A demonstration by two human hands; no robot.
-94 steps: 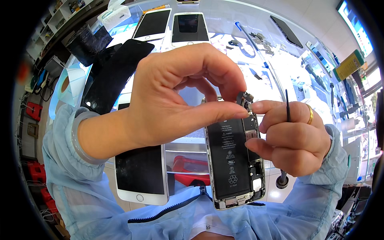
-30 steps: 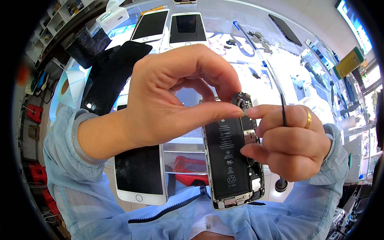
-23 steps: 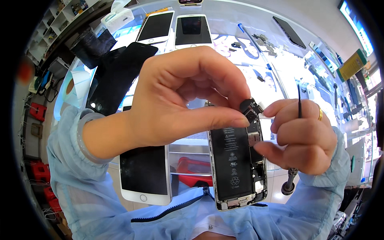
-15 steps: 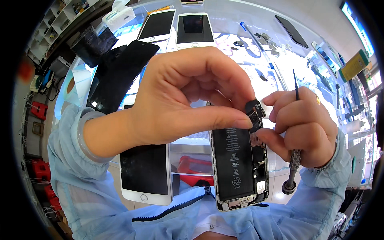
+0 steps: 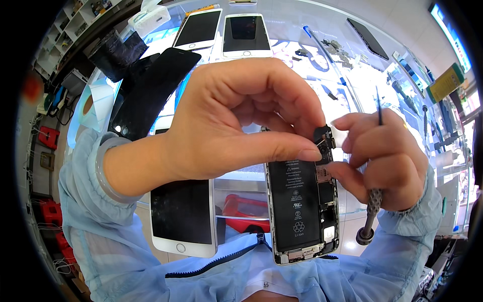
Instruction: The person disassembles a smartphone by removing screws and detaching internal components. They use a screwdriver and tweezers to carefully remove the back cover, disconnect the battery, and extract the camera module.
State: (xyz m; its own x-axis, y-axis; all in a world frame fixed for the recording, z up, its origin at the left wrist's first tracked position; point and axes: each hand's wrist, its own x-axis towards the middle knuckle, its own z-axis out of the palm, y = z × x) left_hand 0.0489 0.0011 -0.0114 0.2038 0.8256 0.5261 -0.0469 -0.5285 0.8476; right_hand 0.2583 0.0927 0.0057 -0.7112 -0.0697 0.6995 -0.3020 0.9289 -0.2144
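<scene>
An opened phone (image 5: 296, 216) with its battery and boards bare stands in front of me, its lower end toward my body. My left hand (image 5: 241, 116) reaches across its upper end, thumb and fingertips closed on a small black part (image 5: 324, 135) at the phone's upper right corner. My right hand (image 5: 387, 156) is closed around a screwdriver (image 5: 373, 204), its thin dark tip up and its knurled handle down. The right thumb is at the phone's right edge; the forefinger points toward the black part. A white phone (image 5: 182, 211) with a dark screen lies left of the opened phone.
Two white phones (image 5: 246, 36) lie at the back of the lit glass table, with a large black panel (image 5: 156, 95) at left. Small dark parts (image 5: 337, 50) and a clear blue-ended tube (image 5: 329, 53) are scattered beyond. Label rolls (image 5: 93, 108) sit far left.
The right hand and screwdriver have shifted slightly right, the tip blurred by motion. The opened phone and the left fingertips have moved a little right. The left grip looks the same.
</scene>
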